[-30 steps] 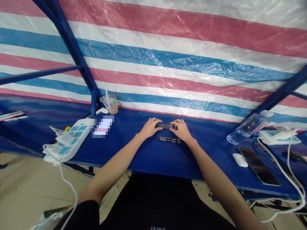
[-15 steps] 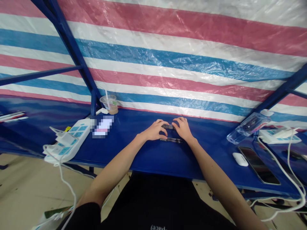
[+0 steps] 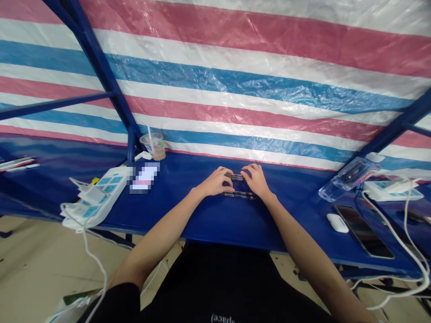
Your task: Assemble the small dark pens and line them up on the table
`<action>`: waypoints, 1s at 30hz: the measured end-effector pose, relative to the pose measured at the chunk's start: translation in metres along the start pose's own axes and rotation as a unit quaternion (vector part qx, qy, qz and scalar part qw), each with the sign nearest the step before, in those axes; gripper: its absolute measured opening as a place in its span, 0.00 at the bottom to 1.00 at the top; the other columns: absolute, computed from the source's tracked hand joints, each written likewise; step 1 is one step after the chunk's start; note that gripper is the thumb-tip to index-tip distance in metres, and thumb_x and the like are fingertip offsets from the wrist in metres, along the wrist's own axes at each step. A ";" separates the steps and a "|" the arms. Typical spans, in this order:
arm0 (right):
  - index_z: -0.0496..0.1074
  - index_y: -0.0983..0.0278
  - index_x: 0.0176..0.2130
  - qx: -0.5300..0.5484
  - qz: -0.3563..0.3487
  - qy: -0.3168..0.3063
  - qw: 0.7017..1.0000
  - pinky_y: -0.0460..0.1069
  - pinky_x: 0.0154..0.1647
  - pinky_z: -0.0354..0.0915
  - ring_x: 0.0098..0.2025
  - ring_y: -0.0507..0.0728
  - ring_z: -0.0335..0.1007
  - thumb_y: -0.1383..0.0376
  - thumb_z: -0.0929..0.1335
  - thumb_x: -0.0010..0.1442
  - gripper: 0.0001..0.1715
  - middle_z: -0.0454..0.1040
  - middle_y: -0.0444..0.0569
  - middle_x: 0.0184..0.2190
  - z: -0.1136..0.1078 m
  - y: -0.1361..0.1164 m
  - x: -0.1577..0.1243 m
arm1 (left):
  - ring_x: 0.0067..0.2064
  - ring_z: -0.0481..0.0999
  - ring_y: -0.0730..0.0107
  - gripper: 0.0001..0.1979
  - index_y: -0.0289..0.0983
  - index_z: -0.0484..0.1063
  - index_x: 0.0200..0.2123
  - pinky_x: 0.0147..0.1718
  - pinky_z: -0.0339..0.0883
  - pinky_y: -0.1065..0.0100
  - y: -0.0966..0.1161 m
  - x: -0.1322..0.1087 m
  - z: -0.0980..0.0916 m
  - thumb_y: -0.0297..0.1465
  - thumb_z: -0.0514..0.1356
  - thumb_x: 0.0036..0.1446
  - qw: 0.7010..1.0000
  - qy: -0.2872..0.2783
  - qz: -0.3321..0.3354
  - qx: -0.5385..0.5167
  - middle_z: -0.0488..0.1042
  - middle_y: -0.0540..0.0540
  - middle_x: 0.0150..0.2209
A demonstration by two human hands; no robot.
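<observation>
A small row of dark pens [image 3: 237, 177] lies crosswise on the blue table, spanning the space between my two hands. My left hand [image 3: 215, 181] curls its fingers over their left ends, its thumb bent on the near side. At the right ends, my right hand [image 3: 256, 180] has its fingers closed in, with the tips against the pens. A second set of dark pens [image 3: 239, 195] lies on the table nearer my body, parallel to the first, just below the left thumb. Its right end comes close to the heel of my right hand.
On the left are a white power strip [image 3: 101, 195] with plugs, a blurred-out phone [image 3: 144, 177] and a plastic cup [image 3: 156, 146] with a straw. To the right lie a clear bottle [image 3: 350, 177], a white earphone case [image 3: 337, 223], a dark phone [image 3: 364, 232] and another power strip [image 3: 392, 192].
My left hand has shifted slightly away from me, and its thumb has lifted off the nearer pens, uncovering their left end. My right hand is almost still.
</observation>
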State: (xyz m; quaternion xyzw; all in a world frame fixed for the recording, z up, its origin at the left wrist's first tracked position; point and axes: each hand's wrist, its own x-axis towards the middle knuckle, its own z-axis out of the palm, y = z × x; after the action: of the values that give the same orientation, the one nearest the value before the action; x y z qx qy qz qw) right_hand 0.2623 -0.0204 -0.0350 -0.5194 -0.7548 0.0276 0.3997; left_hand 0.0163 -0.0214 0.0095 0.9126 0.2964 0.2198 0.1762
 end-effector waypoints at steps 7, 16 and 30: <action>0.80 0.61 0.49 -0.001 -0.001 0.000 1.000 0.61 0.56 0.66 0.50 0.66 0.68 0.57 0.66 0.72 0.16 0.76 0.56 0.47 0.000 -0.001 0.000 | 0.61 0.67 0.51 0.08 0.44 0.85 0.37 0.63 0.64 0.48 0.000 -0.001 -0.001 0.41 0.72 0.59 1.000 0.006 -0.011 0.005 0.74 0.42 0.56; 0.81 0.60 0.47 0.003 -0.006 0.003 1.000 0.61 0.55 0.67 0.49 0.66 0.68 0.56 0.65 0.72 0.17 0.77 0.56 0.46 0.000 -0.002 0.001 | 0.60 0.68 0.51 0.06 0.44 0.84 0.36 0.63 0.64 0.48 -0.004 0.000 0.004 0.39 0.72 0.59 1.000 0.004 -0.017 0.010 0.75 0.42 0.54; 0.81 0.59 0.45 -0.005 -0.121 -0.100 0.988 0.55 0.49 0.65 0.44 0.61 0.75 0.57 0.69 0.72 0.12 0.82 0.51 0.40 -0.013 -0.032 -0.003 | 0.52 0.74 0.57 0.08 0.42 0.81 0.42 0.58 0.66 0.53 -0.002 0.004 0.001 0.36 0.62 0.69 0.993 0.108 -0.030 0.035 0.79 0.44 0.48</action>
State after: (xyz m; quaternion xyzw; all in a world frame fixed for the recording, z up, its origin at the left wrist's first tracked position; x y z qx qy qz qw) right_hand 0.2467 -0.0422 -0.0134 -0.4211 -0.8481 0.0270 0.3204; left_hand 0.0186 -0.0179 0.0094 0.8800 0.3481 0.3010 0.1174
